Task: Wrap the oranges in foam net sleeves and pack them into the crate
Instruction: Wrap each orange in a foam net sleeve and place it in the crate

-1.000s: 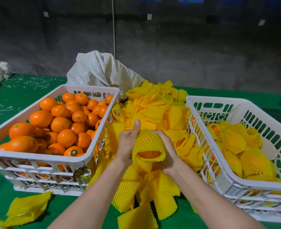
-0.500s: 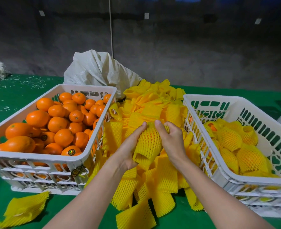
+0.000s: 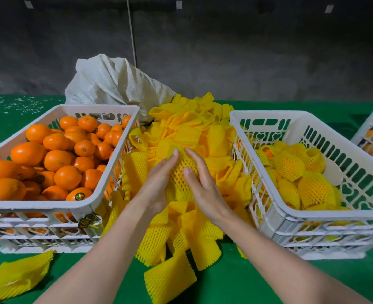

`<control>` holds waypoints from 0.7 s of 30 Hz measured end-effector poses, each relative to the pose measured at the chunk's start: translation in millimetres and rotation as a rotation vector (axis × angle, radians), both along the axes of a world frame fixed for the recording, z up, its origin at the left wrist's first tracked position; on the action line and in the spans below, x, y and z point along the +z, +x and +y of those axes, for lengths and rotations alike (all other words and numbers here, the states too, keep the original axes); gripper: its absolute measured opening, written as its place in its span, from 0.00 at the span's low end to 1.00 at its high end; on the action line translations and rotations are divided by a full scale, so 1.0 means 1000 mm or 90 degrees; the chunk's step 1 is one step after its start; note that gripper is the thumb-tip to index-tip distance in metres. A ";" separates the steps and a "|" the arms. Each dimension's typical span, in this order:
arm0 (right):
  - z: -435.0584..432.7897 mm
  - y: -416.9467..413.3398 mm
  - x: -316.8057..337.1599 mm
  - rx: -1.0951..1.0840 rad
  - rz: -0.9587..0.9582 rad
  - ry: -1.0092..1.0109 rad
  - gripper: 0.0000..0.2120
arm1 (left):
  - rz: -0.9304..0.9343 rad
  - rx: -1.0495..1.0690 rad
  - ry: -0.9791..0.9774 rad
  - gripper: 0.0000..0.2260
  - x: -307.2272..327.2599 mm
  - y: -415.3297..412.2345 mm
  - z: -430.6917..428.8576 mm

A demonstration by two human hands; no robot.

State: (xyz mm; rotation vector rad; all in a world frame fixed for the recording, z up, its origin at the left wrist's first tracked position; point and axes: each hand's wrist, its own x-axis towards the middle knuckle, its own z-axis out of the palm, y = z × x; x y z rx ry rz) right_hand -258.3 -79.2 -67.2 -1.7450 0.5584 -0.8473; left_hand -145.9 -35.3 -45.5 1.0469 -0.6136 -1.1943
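Yellow foam is covering most of the orange [image 3: 179, 179] that I am holding over the near side of the pile of sleeves [image 3: 190, 130]. My left hand [image 3: 157, 183] is cupping it from one side, fingers curving up along the sleeve [image 3: 189, 163]. My right hand [image 3: 205, 189] is gripping it from the other, thumb lying across the front and fingers reaching round the back. Both hands are closing on the fruit. I cannot tell whether the far end of the net is fully over it.

I am judging this to be the last smoothing of the wrap. I am aiming to draw the net evenly toward both ends while squeezing only lightly, since springy foam is likely to slide off a round fruit when pulled from one side.

Right of the pile the packing crate [image 3: 266, 200] is standing, its near rim just beside my right wrist. The wrapped oranges [image 3: 313, 189] are filling much of its floor, with a bare patch showing against its right wall. Carrying across is going to mean lifting over that rim.

Left of the pile the crate of bare oranges [image 3: 106, 191] is pressing against the sleeves, and behind the pile a pale sack [image 3: 115, 84] is slumping. In front of the pile green cloth [image 3: 236, 281] is giving my forearms open room.
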 end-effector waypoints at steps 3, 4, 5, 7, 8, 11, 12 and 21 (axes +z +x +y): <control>0.003 -0.006 0.002 -0.007 -0.010 -0.018 0.22 | 0.031 0.052 0.004 0.22 -0.001 -0.007 -0.006; 0.003 -0.009 0.006 -0.029 -0.006 -0.038 0.23 | 0.031 0.071 0.009 0.23 -0.002 -0.010 -0.009; 0.001 -0.011 0.011 -0.057 -0.008 -0.050 0.24 | 0.030 0.082 0.015 0.25 -0.002 -0.013 -0.013; -0.005 -0.017 0.021 -0.106 -0.034 -0.054 0.22 | 0.046 0.073 0.019 0.28 0.000 -0.022 -0.020; -0.010 -0.022 0.026 -0.124 -0.046 -0.056 0.22 | 0.065 0.059 0.014 0.29 0.001 -0.026 -0.024; -0.029 -0.045 0.038 -0.173 -0.062 -0.065 0.21 | 0.066 0.050 -0.007 0.26 0.001 -0.044 -0.039; -0.038 -0.056 0.042 -0.194 -0.071 -0.063 0.20 | 0.044 0.048 -0.009 0.23 -0.001 -0.052 -0.043; -0.138 -0.173 0.043 -0.377 0.283 -0.083 0.21 | -0.078 -0.113 -0.028 0.10 -0.012 -0.131 -0.082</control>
